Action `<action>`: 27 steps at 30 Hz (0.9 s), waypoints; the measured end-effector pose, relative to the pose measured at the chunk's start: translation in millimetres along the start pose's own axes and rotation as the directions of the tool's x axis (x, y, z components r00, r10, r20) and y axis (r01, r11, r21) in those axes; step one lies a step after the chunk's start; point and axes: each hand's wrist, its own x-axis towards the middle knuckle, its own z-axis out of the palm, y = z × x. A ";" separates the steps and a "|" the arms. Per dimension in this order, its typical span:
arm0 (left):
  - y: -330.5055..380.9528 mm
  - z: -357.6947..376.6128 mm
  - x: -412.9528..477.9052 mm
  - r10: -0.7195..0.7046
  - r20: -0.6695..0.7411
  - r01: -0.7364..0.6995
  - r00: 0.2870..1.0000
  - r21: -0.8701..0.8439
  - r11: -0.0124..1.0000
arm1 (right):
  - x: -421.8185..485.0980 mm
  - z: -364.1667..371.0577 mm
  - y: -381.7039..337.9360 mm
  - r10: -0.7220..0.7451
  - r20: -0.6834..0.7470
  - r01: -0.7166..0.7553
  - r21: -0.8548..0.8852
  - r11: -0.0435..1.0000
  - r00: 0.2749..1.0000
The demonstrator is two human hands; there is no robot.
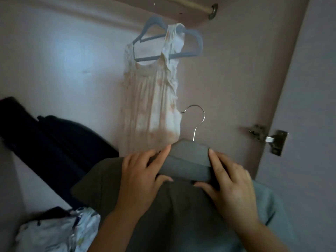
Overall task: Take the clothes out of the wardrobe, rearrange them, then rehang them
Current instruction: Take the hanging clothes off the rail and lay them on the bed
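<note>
— Head view: what are the hands on?
— Both on the grey collared jacket (163,215), lower centre of frame. It sits on a hanger with a silver metal hook (197,122) sticking up above the collar.
— Left hand (143,177) grip?
— Narrow, pinching the left end of the jacket collar, index finger along the top edge and thumb under the fold.
— Right hand (234,182)?
— Same thing mirrored: grip narrow, pinching the right end of the collar between index finger and thumb.
— Anything under the jacket?
— Pale blue fabric (272,206) shows at lower right, below the right wrist. Can't tell what garment.
— Upper part of frame?
— Cream sleeveless dress with faded orange print (152,110) hangs in the centre, one strap over a blue-grey slim hanger (190,46), the other strap slipped off. Might be two hangers there, can't tell. Pale wooden rail (190,3) runs along the top edge, ending in a round metal bracket.
— Left side?
— Dark navy clothes (54,139) piled at mid left; white floral-print fabric (60,231) bunched in the lower left corner.
— Right side?
— Metal door hinge (269,138), mid right, on the pinkish wardrobe panel.
</note>
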 end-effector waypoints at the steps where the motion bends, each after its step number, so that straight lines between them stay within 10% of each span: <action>1: 17.9 -6.6 -10.9 0.006 0.003 -0.006 1.000 0.002 1.000 | -15.5 -16.5 1.0 0.013 0.016 -0.013 0.009 1.000 1.000; 17: 228.2 -92.6 -115.2 0.145 0.183 -0.101 0.972 -0.229 0.968 | -199.9 -260.5 -16.6 0.327 0.146 -0.305 -0.153 0.940 0.934; 27: 356.6 -167.9 -199.7 0.408 0.077 -0.274 0.910 -0.628 0.728 | -324.1 -443.4 -119.6 0.577 0.000 -0.493 -0.518 0.699 0.817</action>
